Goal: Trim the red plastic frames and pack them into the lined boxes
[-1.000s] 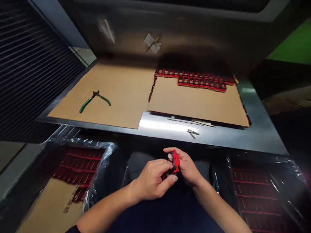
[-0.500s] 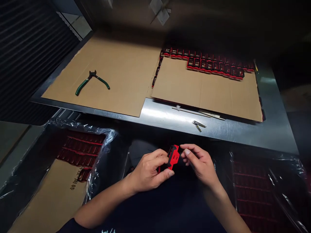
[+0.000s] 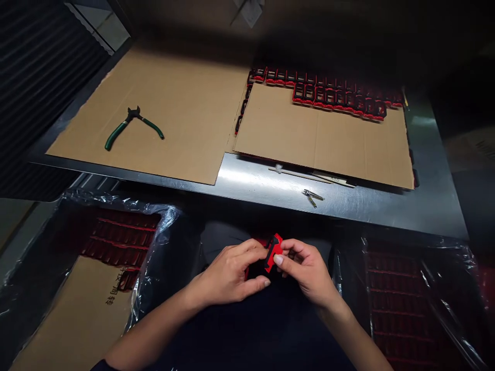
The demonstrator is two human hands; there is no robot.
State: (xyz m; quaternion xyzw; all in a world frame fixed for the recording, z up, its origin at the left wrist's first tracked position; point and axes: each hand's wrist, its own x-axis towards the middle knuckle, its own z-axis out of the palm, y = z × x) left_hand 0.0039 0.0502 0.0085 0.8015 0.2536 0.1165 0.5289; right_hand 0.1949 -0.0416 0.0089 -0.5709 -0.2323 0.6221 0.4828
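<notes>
A small red and black plastic part (image 3: 275,252) is between my two hands, tilted, just in front of the table edge. My right hand (image 3: 307,268) pinches its red side between thumb and fingers. The bent fingers of my left hand (image 3: 235,270) reach the black side, while the left thumb lies a little away from it. Bits of red also show behind the left fingers; how far these fingers wrap round the part is hidden.
Green-handled cutting pliers (image 3: 133,121) lie opened on a cardboard sheet (image 3: 185,139). Rows of similar red-black parts (image 3: 336,100) sit on another cardboard sheet (image 3: 286,129). A small metal tool (image 3: 312,197) lies by the metal table's edge. Plastic-lined bins (image 3: 154,232) with parts flank me.
My right hand has moved left and taken hold of the part's red side. The left thumb has come away from the part. The view has shifted slightly.
</notes>
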